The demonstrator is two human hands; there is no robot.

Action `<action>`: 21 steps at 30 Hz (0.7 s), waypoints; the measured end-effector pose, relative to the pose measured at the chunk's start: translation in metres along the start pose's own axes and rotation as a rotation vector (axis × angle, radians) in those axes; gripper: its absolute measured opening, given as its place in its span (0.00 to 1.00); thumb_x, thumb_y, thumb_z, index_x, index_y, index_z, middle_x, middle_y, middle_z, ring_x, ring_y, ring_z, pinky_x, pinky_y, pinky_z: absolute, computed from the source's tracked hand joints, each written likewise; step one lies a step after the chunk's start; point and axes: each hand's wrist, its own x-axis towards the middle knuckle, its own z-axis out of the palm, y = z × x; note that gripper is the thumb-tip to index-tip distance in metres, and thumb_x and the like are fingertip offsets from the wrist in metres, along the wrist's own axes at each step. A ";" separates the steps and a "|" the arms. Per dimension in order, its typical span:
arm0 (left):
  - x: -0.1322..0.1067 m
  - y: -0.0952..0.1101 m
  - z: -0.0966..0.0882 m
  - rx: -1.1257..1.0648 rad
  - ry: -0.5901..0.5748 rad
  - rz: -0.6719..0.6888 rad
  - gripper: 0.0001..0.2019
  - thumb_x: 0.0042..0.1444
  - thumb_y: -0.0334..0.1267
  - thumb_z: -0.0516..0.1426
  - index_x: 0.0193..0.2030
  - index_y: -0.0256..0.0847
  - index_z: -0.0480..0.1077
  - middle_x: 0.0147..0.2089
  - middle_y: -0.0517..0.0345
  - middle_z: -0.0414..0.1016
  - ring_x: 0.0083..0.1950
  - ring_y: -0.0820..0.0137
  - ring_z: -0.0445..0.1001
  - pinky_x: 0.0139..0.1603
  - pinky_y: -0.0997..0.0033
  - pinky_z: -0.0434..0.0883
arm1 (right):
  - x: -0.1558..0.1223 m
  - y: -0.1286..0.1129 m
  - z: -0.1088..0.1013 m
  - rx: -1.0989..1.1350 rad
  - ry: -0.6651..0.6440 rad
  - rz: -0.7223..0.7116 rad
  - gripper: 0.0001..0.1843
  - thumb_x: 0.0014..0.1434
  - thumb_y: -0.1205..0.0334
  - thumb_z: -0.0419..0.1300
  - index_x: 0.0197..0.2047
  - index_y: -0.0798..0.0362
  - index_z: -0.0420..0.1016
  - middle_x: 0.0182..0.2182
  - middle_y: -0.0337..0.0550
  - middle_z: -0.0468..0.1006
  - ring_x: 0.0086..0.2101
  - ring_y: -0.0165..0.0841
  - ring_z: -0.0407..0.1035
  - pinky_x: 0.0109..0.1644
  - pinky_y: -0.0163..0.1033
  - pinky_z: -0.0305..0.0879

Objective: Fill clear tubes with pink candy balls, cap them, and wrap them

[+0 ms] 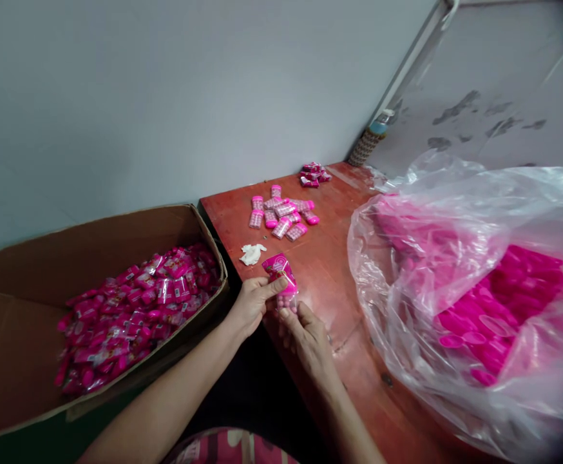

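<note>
In front of me, over the table's near edge, my left hand [255, 306] pinches a pink printed sleeve [277, 264]. The sleeve sits over the upper part of a small clear container of pink candies [286, 302]. My right hand [308, 335] grips the lower end of that container between thumb and fingers. Beyond the hands lies a loose cluster of similar small candy containers [284, 211] with pink caps, some upright and some on their sides. A small pile of pink printed sleeves [314, 174] rests farther back.
On the left, a cardboard box [209, 241] holds many pink wrapped packs [136, 309]. A large clear plastic bag [368, 277] with pink plastic pieces [479, 322] covers the right of the red table [334, 270]. White crumpled material [252, 254] lies nearby; a bottle [371, 138] leans in the corner.
</note>
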 end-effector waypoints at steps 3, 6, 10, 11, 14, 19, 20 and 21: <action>0.001 0.002 -0.002 0.088 -0.015 -0.003 0.14 0.38 0.42 0.64 0.23 0.31 0.70 0.20 0.57 0.70 0.20 0.76 0.67 0.25 0.74 0.65 | 0.001 -0.003 0.000 0.150 -0.094 0.049 0.14 0.54 0.50 0.54 0.30 0.54 0.64 0.15 0.33 0.64 0.13 0.22 0.54 0.15 0.28 0.45; 0.001 0.003 -0.003 0.265 0.027 0.053 0.14 0.37 0.42 0.65 0.21 0.31 0.71 0.19 0.58 0.70 0.20 0.76 0.67 0.24 0.75 0.64 | 0.003 -0.002 -0.001 0.165 -0.082 0.064 0.15 0.54 0.50 0.54 0.28 0.54 0.64 0.14 0.32 0.63 0.13 0.21 0.52 0.14 0.28 0.43; 0.000 0.000 -0.002 0.280 0.056 0.062 0.12 0.38 0.41 0.64 0.20 0.31 0.71 0.19 0.56 0.72 0.21 0.74 0.69 0.24 0.75 0.65 | 0.003 0.000 0.000 0.057 0.041 0.010 0.14 0.51 0.52 0.58 0.26 0.54 0.64 0.16 0.33 0.63 0.16 0.22 0.55 0.17 0.28 0.47; -0.001 -0.002 -0.001 0.238 0.040 0.044 0.12 0.39 0.40 0.64 0.20 0.31 0.70 0.20 0.57 0.71 0.21 0.74 0.69 0.24 0.75 0.65 | 0.003 -0.001 0.000 0.095 0.010 0.022 0.14 0.52 0.51 0.57 0.26 0.54 0.63 0.16 0.32 0.63 0.15 0.21 0.53 0.16 0.28 0.45; -0.004 -0.004 0.000 0.135 -0.031 -0.016 0.11 0.41 0.39 0.63 0.21 0.31 0.70 0.19 0.58 0.70 0.21 0.75 0.68 0.25 0.75 0.66 | 0.004 -0.004 0.000 0.274 -0.145 0.056 0.15 0.54 0.51 0.54 0.25 0.54 0.61 0.12 0.30 0.60 0.11 0.20 0.47 0.13 0.29 0.39; -0.012 -0.006 0.000 0.172 -0.121 -0.058 0.12 0.44 0.40 0.61 0.23 0.29 0.71 0.18 0.55 0.70 0.19 0.72 0.69 0.21 0.72 0.66 | 0.007 -0.002 -0.004 0.206 -0.115 0.035 0.13 0.52 0.54 0.58 0.26 0.55 0.63 0.15 0.31 0.63 0.13 0.20 0.53 0.14 0.27 0.44; -0.013 -0.007 -0.001 0.186 -0.131 -0.056 0.12 0.45 0.40 0.60 0.23 0.29 0.70 0.17 0.55 0.69 0.18 0.71 0.69 0.21 0.72 0.67 | 0.007 0.000 -0.004 0.181 -0.093 0.024 0.12 0.52 0.55 0.59 0.27 0.55 0.64 0.16 0.32 0.64 0.14 0.20 0.56 0.14 0.26 0.47; -0.015 -0.007 -0.002 0.192 -0.129 -0.051 0.12 0.45 0.40 0.60 0.24 0.29 0.70 0.17 0.56 0.69 0.18 0.72 0.68 0.20 0.72 0.66 | 0.007 0.001 -0.004 0.176 -0.083 0.011 0.12 0.51 0.55 0.60 0.28 0.55 0.65 0.17 0.32 0.66 0.15 0.21 0.58 0.15 0.26 0.50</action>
